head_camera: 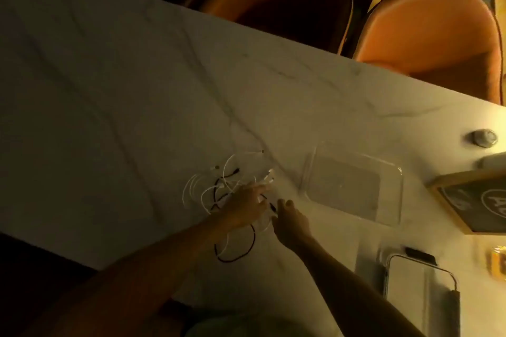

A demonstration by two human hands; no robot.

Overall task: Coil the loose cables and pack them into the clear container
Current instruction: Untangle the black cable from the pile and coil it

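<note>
Marble-look tabletop [137, 90], dim warm light, and a messy tangle of white and black cables [224, 189] sitting on it just left of the clear container [394, 172]. Container is empty as far as I can see, lying flat, not touching the cables.

Left hand [246, 205] is down on top of the tangle, on the side nearest the container, fingers stretched out toward the white plug ends. Whether it's actually pinching a strand or just resting there, can't tell, it's too blurry. A loop of black cable [241, 252] trails out from under that hand, on the person's side of the container.

Right hand [290, 221] is between the tangle and the container, closer to the tangle, thumb and fingertips pinching the black cable's plug end.

Other stuff around the container: a small round metal-looking thing [484, 138] beyond its far right corner, a wood-framed dark sign [476, 200] just to its right, a phone [421, 295] lying nearer the person, and two orange chairs [432, 35] across the table.
</note>
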